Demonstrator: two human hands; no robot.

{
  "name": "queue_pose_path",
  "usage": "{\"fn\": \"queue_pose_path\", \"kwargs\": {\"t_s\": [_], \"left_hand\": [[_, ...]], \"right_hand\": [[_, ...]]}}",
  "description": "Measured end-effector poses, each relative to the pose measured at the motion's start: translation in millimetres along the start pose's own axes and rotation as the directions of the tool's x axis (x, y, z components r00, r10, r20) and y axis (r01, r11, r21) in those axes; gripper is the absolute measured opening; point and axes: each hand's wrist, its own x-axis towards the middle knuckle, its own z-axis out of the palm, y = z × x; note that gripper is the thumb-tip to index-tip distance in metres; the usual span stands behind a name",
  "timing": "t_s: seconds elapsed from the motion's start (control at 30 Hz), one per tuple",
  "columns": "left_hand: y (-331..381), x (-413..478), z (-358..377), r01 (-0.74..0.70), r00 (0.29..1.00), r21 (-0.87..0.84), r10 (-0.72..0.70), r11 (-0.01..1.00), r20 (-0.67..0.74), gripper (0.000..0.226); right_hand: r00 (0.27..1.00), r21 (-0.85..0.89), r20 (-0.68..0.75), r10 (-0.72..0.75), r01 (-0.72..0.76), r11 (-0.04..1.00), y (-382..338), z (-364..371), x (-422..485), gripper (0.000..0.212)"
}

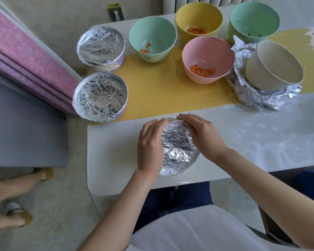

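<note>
Fingers of left hand (150, 147) and right hand (205, 136) curl around crinkled, round foil-covered bowl (178, 151).

Open tabletop (261, 142) right of held bowl (178, 149) — foil-topped bowl (100, 96) crowds left, pink bowl (207, 58) ahead.

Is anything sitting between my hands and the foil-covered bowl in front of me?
Nothing visible. The left hand and the right hand both cup the rim of the foil bowl, one on each side, with no other thing between.
</note>
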Motion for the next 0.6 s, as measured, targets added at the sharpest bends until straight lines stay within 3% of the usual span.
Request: {"fn": "queue_pose_path", "kwargs": {"t_s": [0.3, 0.47, 0.6], "left_hand": [[-1.7, -4.9, 2.2, -0.07, 0.997, 0.013, 0.07, 0.997, -0.016, 0.045], [-5.9, -2.0, 2.4, -0.083, 0.996, 0.023, 0.083, 0.996, -0.018, 0.047], [-3.2, -1.7, 2.2, -0.121, 0.992, 0.042, 0.122, 0.992, -0.014, 0.04]], "right_hand": [[0.996, 0.043, 0.062, -0.066, 0.064, 0.997, 3.1, 0.3, -6.0, 0.046], [0.985, 0.012, 0.146, -0.093, 0.092, 0.996, -0.9, -5.0, -0.6, 0.032], [0.989, 0.225, 0.138, 0.043, -0.073, 0.972, -5.0, -2.3, -6.4, 0.039]]}}
